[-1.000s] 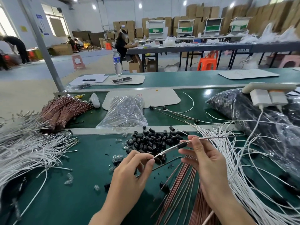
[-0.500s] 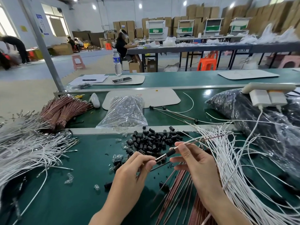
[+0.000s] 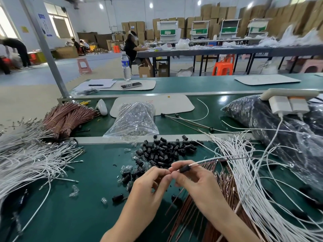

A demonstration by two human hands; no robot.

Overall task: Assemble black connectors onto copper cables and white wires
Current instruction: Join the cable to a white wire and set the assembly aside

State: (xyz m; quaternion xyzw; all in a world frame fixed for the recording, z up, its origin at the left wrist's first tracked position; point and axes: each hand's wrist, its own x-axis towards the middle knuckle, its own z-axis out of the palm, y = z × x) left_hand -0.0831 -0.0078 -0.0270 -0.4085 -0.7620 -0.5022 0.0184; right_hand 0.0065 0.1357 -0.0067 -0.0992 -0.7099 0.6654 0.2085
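The right hand pinches a black connector between thumb and forefinger, just on the near side of the pile of loose connectors on the counter. The left hand meets it fingertip to fingertip, its curled fingers nipping the end of the paired cable that the connector sits on. The cable's long axis runs rightward from the pile's near edge. I'd judge the connector must slide left along it, with the right hand nearer.
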